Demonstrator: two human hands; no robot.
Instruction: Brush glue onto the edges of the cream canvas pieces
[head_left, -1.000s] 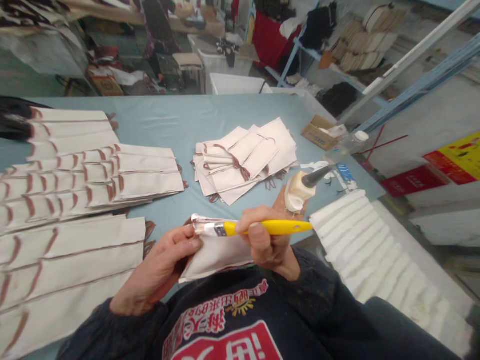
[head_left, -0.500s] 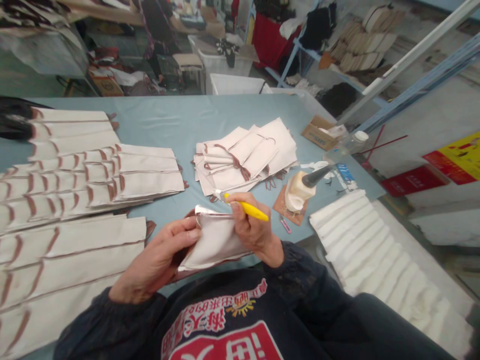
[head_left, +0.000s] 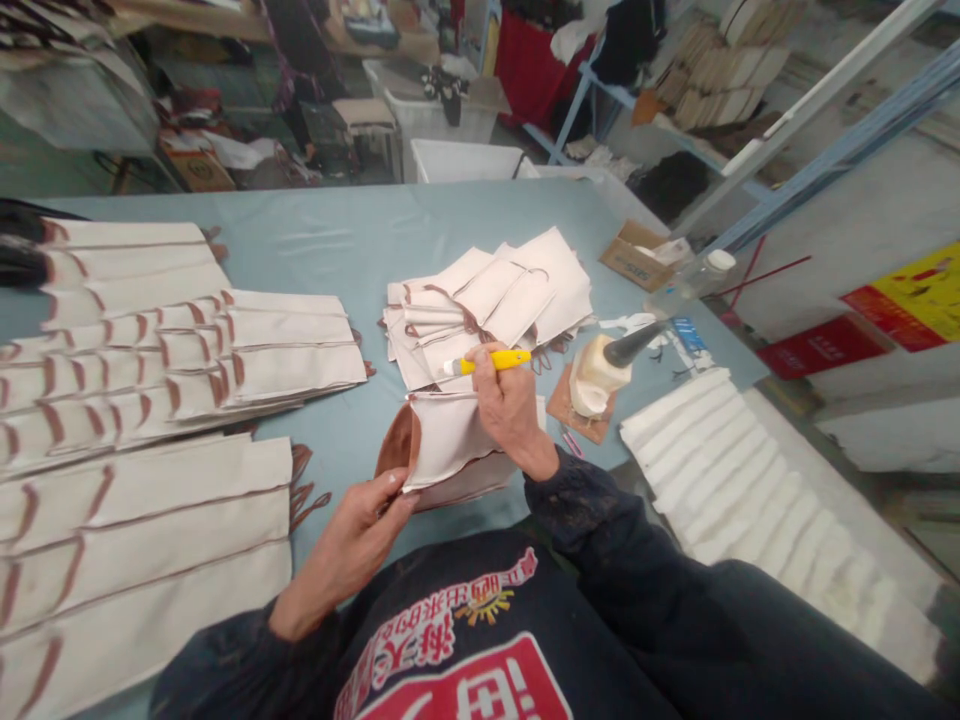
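Observation:
A cream fabric pouch [head_left: 454, 430] with brown lining lies before me, its left end parted so the brown inside shows. My left hand [head_left: 367, 520] pinches the pouch's lower left corner between thumb and fingers. Above the pouch, my right hand [head_left: 510, 405] is closed around a yellow-handled brush [head_left: 504, 362] whose pale tip points left; the tip is too blurred to make out well. That hand's lower side is over the pouch's upper right part. Just beyond is a loose pile of similar pouches [head_left: 517, 300] with brown cords.
Overlapping rows of cream pouches [head_left: 300, 340] cover the table's left side. To the right are a cream glue container [head_left: 596, 375] with a dark cone, small pink-handled snips [head_left: 572, 442], a cardboard box [head_left: 634, 258], a clear jar [head_left: 697, 280] and stacked white strips [head_left: 735, 470].
My left hand has moved down and right to the pouch's lower corner, and the pouch's left end has opened. The brush has risen away from the pouch with my right hand and turned nearly level.

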